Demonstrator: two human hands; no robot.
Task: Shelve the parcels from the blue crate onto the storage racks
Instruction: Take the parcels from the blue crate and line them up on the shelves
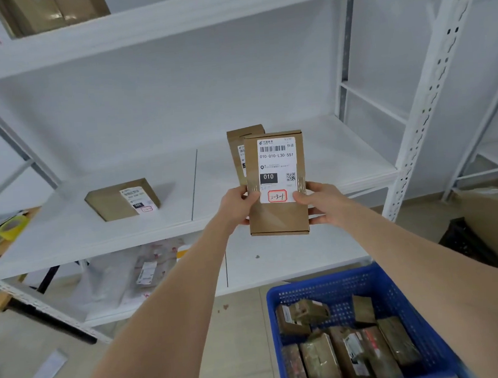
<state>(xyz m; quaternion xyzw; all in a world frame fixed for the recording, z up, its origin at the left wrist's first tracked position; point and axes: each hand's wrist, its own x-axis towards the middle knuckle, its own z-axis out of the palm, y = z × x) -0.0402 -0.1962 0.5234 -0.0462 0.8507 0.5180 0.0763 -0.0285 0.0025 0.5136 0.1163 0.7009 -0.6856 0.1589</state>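
Observation:
A flat brown cardboard parcel (278, 216) with a white shipping label is held upright in front of the middle shelf (344, 163) of the white rack. My left hand (238, 206) grips its left edge and my right hand (322, 202) grips its right edge. Right behind it, another brown parcel (237, 151) stands upright on that shelf, mostly hidden. A third labelled parcel (117, 200) lies flat on the shelf to the left. The blue crate (333, 286) sits on the floor at the lower right, with several brown parcels inside.
A white rack upright (430, 91) with holes stands at the right. The lower shelf (292, 263) holds a plastic-wrapped packet (129, 275) at the left. Cardboard boxes (49, 12) sit on the top shelf. A large box (497, 217) stands on the floor at right.

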